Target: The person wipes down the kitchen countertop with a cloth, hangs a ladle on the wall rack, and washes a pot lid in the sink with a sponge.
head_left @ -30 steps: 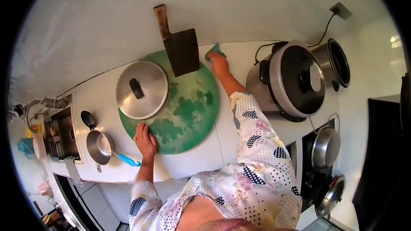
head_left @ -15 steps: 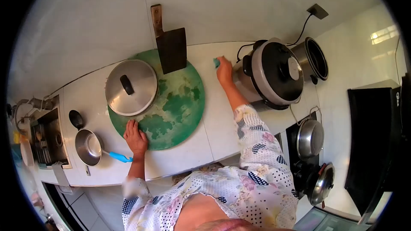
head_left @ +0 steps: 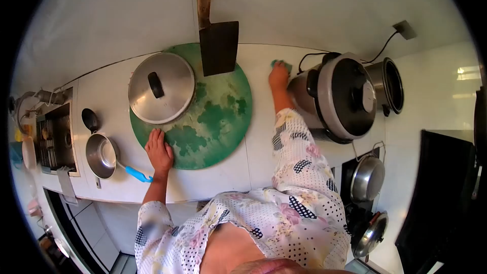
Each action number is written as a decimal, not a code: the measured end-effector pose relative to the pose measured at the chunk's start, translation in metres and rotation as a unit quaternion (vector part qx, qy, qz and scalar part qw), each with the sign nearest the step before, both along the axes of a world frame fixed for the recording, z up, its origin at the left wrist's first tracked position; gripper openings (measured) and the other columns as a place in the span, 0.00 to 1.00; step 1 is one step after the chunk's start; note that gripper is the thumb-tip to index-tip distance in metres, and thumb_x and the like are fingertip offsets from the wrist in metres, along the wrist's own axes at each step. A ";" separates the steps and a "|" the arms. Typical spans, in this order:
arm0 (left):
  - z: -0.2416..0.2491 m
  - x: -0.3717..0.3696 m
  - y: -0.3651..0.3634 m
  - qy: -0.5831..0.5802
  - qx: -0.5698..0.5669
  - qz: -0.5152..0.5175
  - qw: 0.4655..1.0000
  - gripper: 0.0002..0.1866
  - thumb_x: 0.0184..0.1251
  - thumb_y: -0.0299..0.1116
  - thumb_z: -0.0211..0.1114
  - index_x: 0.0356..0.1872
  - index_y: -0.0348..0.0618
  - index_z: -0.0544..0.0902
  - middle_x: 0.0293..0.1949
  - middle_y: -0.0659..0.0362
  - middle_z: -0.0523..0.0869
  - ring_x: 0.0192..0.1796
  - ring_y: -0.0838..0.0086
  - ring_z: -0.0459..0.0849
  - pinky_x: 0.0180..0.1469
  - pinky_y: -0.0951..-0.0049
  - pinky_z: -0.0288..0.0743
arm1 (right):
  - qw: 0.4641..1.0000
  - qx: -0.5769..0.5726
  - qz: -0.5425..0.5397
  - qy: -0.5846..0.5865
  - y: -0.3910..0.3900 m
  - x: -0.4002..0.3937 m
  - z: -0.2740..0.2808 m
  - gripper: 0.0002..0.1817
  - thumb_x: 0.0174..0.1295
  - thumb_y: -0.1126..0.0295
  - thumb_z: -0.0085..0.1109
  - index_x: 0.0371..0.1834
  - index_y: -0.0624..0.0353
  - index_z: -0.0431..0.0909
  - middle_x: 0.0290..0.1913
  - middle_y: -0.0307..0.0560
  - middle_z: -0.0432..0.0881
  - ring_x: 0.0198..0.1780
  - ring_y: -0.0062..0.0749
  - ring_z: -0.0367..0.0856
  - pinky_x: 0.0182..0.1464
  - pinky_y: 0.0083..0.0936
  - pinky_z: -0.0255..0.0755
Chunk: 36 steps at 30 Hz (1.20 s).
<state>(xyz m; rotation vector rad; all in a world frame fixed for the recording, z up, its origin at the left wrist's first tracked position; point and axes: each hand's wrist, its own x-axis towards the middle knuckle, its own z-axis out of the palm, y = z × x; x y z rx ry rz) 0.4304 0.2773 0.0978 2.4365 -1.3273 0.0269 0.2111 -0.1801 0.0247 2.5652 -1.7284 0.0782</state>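
Observation:
My left hand lies flat with its fingers stretched out on the lower left edge of a round green cutting board. Just above its fingertips, a steel pot lid with a black handle rests on the board. A cleaver with a wooden handle stands against the wall at the board's far edge. My right hand is closed on a small green cloth, pressed to the white counter between the board and the electric pressure cooker. Part of the cloth is hidden under the hand.
Left of the board are a small saucepan with a blue handle, a black ladle and a sink. Behind the cooker stands an inner pot. Pans sit on the stove at right. A power cord runs to the wall socket.
My right hand has shifted with the cloth slightly towards the back of the counter, beside the cooker. My left hand stays on the board's edge. The whole view has shifted a little.

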 end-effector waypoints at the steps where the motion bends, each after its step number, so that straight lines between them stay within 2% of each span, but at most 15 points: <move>1: 0.001 0.001 0.000 -0.004 0.000 0.000 1.000 0.23 0.53 0.26 0.55 0.54 0.39 0.73 0.60 0.52 0.72 0.67 0.59 0.66 0.64 0.58 0.56 | 1.000 -0.020 0.020 -0.004 0.023 -0.001 -0.002 0.16 0.60 0.76 0.51 0.51 0.69 0.72 0.52 0.58 0.74 0.51 0.48 0.75 0.51 0.35 0.74; 2: 0.003 0.000 0.000 -0.003 -0.009 -0.001 1.000 0.23 0.53 0.26 0.55 0.54 0.39 0.73 0.60 0.52 0.72 0.66 0.59 0.66 0.63 0.59 0.56 | 0.998 -0.040 0.041 -0.008 0.047 -0.004 -0.002 0.15 0.60 0.77 0.50 0.50 0.69 0.72 0.50 0.57 0.75 0.51 0.48 0.75 0.51 0.35 0.74; 6: 0.006 -0.001 0.002 0.004 -0.029 -0.002 1.000 0.23 0.54 0.27 0.55 0.54 0.39 0.73 0.60 0.53 0.73 0.66 0.60 0.66 0.64 0.59 0.56 | 0.994 0.004 0.109 -0.027 0.142 -0.029 0.021 0.15 0.54 0.79 0.51 0.47 0.67 0.73 0.46 0.57 0.75 0.47 0.45 0.76 0.48 0.35 0.75; 8: 0.006 -0.001 0.004 0.011 -0.028 0.000 1.000 0.22 0.54 0.27 0.55 0.54 0.39 0.73 0.60 0.53 0.72 0.67 0.60 0.66 0.64 0.59 0.57 | 0.988 0.013 0.134 -0.070 0.190 -0.048 0.024 0.17 0.52 0.80 0.50 0.47 0.68 0.73 0.46 0.56 0.75 0.49 0.46 0.76 0.49 0.35 0.74; 10: 0.002 0.000 0.005 -0.001 -0.046 -0.005 0.999 0.23 0.54 0.27 0.55 0.54 0.39 0.73 0.61 0.53 0.72 0.67 0.60 0.65 0.64 0.60 0.57 | 0.982 0.034 0.162 -0.095 0.240 -0.068 0.034 0.22 0.49 0.84 0.47 0.52 0.70 0.73 0.54 0.62 0.74 0.57 0.53 0.73 0.56 0.36 0.70; 11: 0.000 0.000 0.006 -0.007 -0.054 -0.008 0.998 0.23 0.54 0.27 0.55 0.54 0.39 0.73 0.61 0.53 0.72 0.67 0.61 0.65 0.64 0.60 0.57 | 0.979 0.091 0.148 -0.110 0.262 -0.077 0.041 0.23 0.50 0.85 0.46 0.52 0.68 0.74 0.57 0.62 0.74 0.58 0.52 0.73 0.58 0.36 0.70; 13: 0.001 -0.001 0.007 -0.009 -0.053 -0.005 0.999 0.22 0.54 0.27 0.56 0.54 0.39 0.73 0.61 0.54 0.72 0.67 0.62 0.65 0.64 0.61 0.57 | 0.974 0.124 0.144 -0.125 0.299 -0.093 0.044 0.22 0.50 0.84 0.46 0.51 0.64 0.76 0.52 0.60 0.78 0.54 0.51 0.77 0.56 0.38 0.71; 16: 0.002 -0.001 0.008 -0.008 -0.054 -0.001 0.998 0.22 0.54 0.27 0.57 0.54 0.39 0.73 0.61 0.55 0.72 0.67 0.63 0.65 0.63 0.62 0.58 | 0.928 0.298 0.098 -0.203 0.314 -0.108 0.076 0.20 0.54 0.82 0.47 0.49 0.60 0.79 0.45 0.56 0.82 0.48 0.45 0.81 0.52 0.33 0.73; 19: -0.001 0.000 0.008 -0.008 -0.056 0.000 0.998 0.22 0.54 0.27 0.57 0.54 0.40 0.74 0.61 0.55 0.73 0.67 0.64 0.65 0.63 0.62 0.58 | 0.893 0.286 -0.056 -0.343 0.300 -0.113 0.099 0.16 0.57 0.80 0.48 0.47 0.58 0.80 0.40 0.53 0.84 0.43 0.38 0.83 0.50 0.28 0.74; 21: -0.001 0.000 0.009 -0.011 -0.066 -0.005 0.998 0.22 0.55 0.27 0.58 0.54 0.40 0.74 0.61 0.55 0.72 0.67 0.64 0.65 0.63 0.62 0.58 | 0.921 0.168 -0.011 -0.351 0.281 -0.115 0.102 0.15 0.59 0.79 0.49 0.47 0.59 0.80 0.40 0.52 0.84 0.41 0.32 0.83 0.47 0.25 0.74; 27: -0.002 0.000 0.007 -0.003 -0.068 0.006 0.998 0.22 0.55 0.27 0.57 0.53 0.39 0.74 0.60 0.54 0.73 0.66 0.63 0.66 0.64 0.61 0.58 | 0.918 0.172 -0.052 -0.352 0.224 -0.096 0.100 0.14 0.58 0.78 0.50 0.46 0.60 0.80 0.38 0.50 0.84 0.40 0.33 0.83 0.45 0.25 0.74; 30: 0.001 -0.001 0.006 0.011 -0.063 0.004 0.998 0.22 0.54 0.27 0.57 0.53 0.39 0.74 0.60 0.54 0.73 0.67 0.63 0.66 0.64 0.61 0.58 | 0.911 0.138 -0.041 -0.387 0.194 -0.083 0.073 0.14 0.58 0.78 0.51 0.46 0.60 0.80 0.38 0.50 0.84 0.40 0.34 0.83 0.44 0.26 0.74; 33: -0.002 0.001 0.005 0.009 -0.050 0.001 0.999 0.22 0.53 0.27 0.56 0.53 0.39 0.74 0.60 0.53 0.73 0.67 0.62 0.66 0.63 0.60 0.58 | 0.887 0.162 -0.089 -0.423 0.159 -0.056 0.075 0.14 0.59 0.77 0.51 0.48 0.60 0.79 0.40 0.51 0.84 0.42 0.35 0.82 0.46 0.29 0.73; 36: 0.002 -0.001 0.004 0.018 -0.037 0.000 0.999 0.23 0.53 0.27 0.55 0.54 0.39 0.74 0.60 0.52 0.73 0.66 0.58 0.66 0.63 0.58 0.57 | 0.867 0.112 -0.102 -0.474 0.105 -0.027 0.068 0.16 0.61 0.76 0.49 0.52 0.58 0.77 0.42 0.52 0.83 0.43 0.38 0.81 0.46 0.32 0.73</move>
